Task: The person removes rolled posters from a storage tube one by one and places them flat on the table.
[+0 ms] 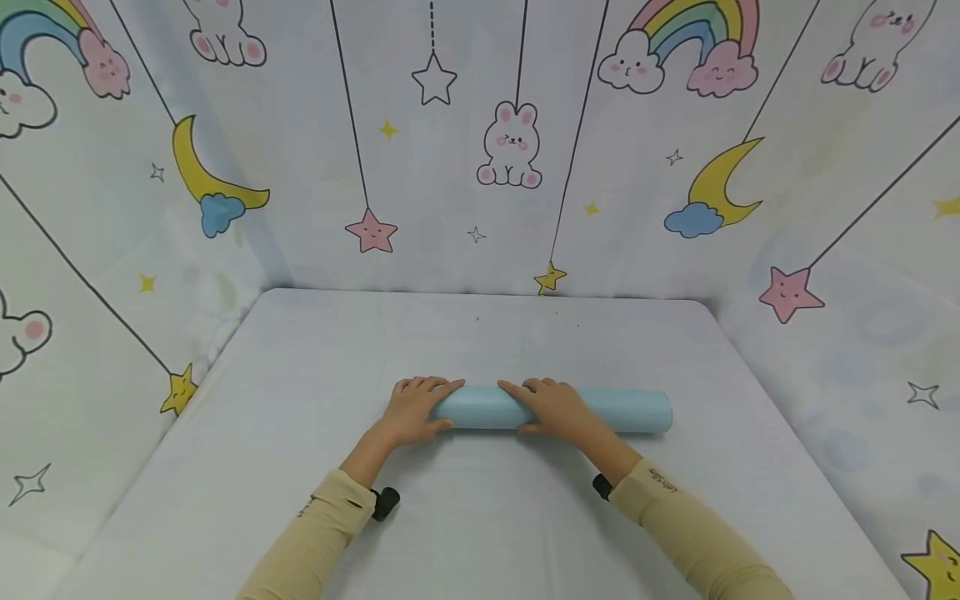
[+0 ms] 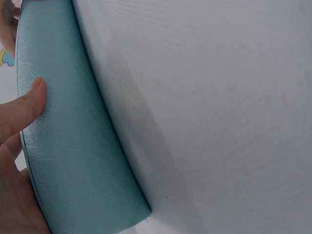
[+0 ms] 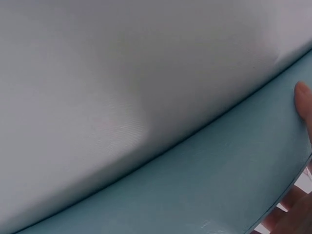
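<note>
A light blue rolled-up mat (image 1: 480, 408) lies crosswise on the white table, its surface smooth and leathery. At its left end my left hand (image 1: 412, 410) holds it, fingers over the far side and thumb on the near side. My right hand (image 1: 557, 408) grips it right of the middle in the same way. In the left wrist view the thumb (image 2: 30, 105) presses on the blue surface, and the fingers reach past the mat's edge. The right wrist view has the right thumb (image 3: 303, 100) on the mat (image 3: 195, 180), with fingers partly hidden behind its edge.
The white table (image 1: 487, 517) spreads around the roll on all sides. Behind it and at both sides stands a white cloth backdrop (image 1: 450, 183) printed with rabbits, stars, moons and rainbows. A small black device (image 1: 386, 503) sits at each wrist.
</note>
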Tool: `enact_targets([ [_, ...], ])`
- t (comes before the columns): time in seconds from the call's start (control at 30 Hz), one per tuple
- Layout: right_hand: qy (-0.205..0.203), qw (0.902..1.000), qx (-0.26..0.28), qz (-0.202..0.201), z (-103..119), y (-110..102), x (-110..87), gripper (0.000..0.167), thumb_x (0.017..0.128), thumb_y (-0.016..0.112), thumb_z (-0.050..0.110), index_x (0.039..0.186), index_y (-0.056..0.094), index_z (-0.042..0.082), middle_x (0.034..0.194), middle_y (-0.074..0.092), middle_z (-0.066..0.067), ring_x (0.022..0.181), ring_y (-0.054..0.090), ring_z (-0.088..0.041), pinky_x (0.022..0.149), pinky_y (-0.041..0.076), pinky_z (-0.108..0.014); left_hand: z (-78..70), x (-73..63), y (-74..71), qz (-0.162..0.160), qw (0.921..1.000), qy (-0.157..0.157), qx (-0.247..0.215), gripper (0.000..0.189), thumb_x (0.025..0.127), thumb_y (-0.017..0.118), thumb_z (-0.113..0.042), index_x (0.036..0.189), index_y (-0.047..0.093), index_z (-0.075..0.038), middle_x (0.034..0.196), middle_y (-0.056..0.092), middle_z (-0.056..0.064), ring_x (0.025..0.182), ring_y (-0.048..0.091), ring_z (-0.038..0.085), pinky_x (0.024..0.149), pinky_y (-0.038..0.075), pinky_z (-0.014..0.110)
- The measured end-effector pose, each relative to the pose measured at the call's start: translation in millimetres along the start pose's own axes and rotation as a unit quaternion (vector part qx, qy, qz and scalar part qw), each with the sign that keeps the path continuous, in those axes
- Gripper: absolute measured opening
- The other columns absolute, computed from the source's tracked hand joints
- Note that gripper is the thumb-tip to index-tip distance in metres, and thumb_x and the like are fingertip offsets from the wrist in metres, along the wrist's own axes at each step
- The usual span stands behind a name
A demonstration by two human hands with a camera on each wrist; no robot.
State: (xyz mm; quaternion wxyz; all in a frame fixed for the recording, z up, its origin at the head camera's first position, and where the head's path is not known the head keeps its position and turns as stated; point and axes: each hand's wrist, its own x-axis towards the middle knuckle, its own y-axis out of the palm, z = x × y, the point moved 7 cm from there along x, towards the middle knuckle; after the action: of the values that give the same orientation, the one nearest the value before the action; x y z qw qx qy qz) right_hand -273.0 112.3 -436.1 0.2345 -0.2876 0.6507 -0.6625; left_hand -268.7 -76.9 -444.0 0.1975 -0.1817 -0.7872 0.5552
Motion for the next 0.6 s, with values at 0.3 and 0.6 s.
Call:
enact_targets([
  [0.3, 0.023, 0.9994, 0.003, 0.024, 1.2, 2.7, 4.2, 0.079, 0.071, 0.075, 0.042, 0.137, 0.041, 0.017, 0.113, 0.057, -0.014, 0.094, 0.059, -0.033, 0.073, 0.049, -0.045, -0.5, -0.1, 1.0, -0.003, 1.0000, 0.003, 0.004, 0.063, 0.083, 0.066, -0.036, 0.139, 0.041, -0.021, 0.130, 0.046, 0.007, 0.120, 0.040, 0.034, 0.095, 0.027, 0.055],
  [0.6, 0.033, 0.9989, 0.021, 0.025, 1.7, 2.7, 4.7, 0.080, 0.069, 0.076, 0.041, 0.137, 0.042, 0.019, 0.113, 0.058, -0.014, 0.095, 0.059, -0.033, 0.074, 0.048, -0.046, -0.5, -0.4, 1.0, -0.004, 1.0000, 0.001, 0.003, 0.063, 0.083, 0.066, -0.036, 0.139, 0.041, -0.021, 0.130, 0.046, 0.007, 0.120, 0.039, 0.034, 0.095, 0.027, 0.055],
])
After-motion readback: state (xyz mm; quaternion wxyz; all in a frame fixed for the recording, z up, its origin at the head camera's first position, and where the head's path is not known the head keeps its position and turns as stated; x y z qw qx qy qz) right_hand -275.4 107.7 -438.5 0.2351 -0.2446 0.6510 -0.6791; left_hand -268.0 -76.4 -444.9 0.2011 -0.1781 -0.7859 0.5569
